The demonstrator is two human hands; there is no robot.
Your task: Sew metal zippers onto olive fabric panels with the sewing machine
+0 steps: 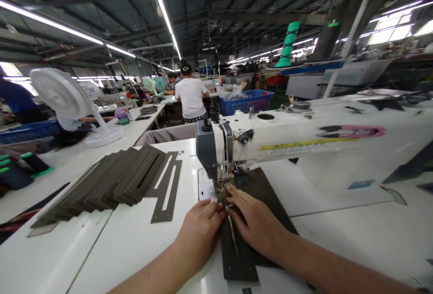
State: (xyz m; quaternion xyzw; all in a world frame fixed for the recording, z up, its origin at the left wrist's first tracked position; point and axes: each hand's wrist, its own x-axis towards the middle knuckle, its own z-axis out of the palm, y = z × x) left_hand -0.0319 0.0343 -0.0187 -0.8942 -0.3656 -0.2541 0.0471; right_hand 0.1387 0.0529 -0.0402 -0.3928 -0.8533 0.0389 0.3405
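Note:
A dark olive panel (238, 267) with a long slot lies under the head of a white sewing machine (270, 136). A zipper (231, 225) with gold-coloured teeth shows along the slot. My left hand (199, 226) is closed at the panel's left edge, its fingertips pressed together by the zipper just in front of the presser foot (221, 186). Across the zipper, my right hand (255, 219) lies with fingers stretched forward, pressing the work down near the foot. A wider dark piece (267, 195) lies beneath my right hand. The needle point is hard to make out.
Left of the machine lies a fanned stack of dark panels (101, 181), beside a slotted template (165, 199). Pink-handled thread snips (355, 130) rest on the machine arm. A white fan (104, 134), a blue basket (246, 100) and a seated co-worker (191, 98) are beyond.

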